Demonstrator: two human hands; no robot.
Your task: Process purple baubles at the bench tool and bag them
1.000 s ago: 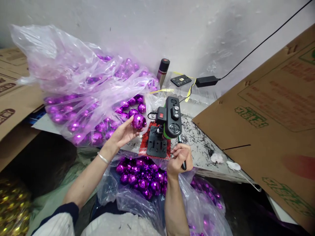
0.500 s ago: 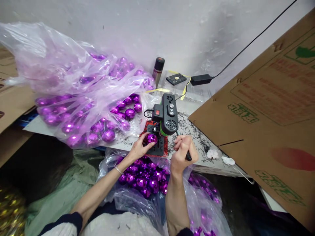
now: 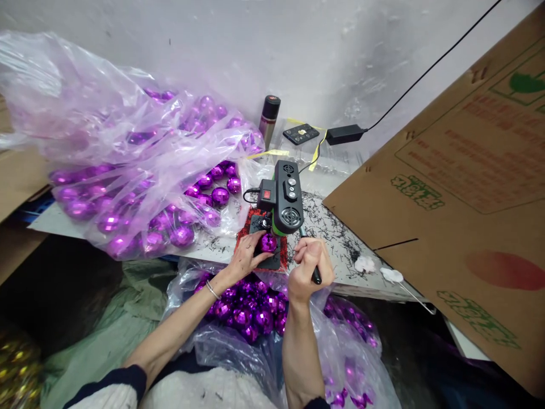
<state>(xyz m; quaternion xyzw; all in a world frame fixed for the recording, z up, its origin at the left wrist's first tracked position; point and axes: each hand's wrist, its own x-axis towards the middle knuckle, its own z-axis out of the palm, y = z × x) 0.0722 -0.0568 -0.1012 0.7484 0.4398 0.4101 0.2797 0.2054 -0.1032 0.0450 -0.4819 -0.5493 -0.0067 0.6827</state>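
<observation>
Evidently, the purple ball (image 3: 268, 243) sat over the black plate (image 3: 275, 263), just by the near end of the black machine (image 3: 288, 196); whether ball and plate touched was unclear. Doing this well called for keeping the ball steady and square, your left hand (image 3: 246, 255) clear of the machine's head, and any pull on the handle (image 3: 316, 277) even. That hand slanted in and grasped the ball between thumb and fingers. Your right hand (image 3: 313, 264) was clenched around the handle near the desk's (image 3: 344, 271) front edge, forearm nearly straight ahead.
</observation>
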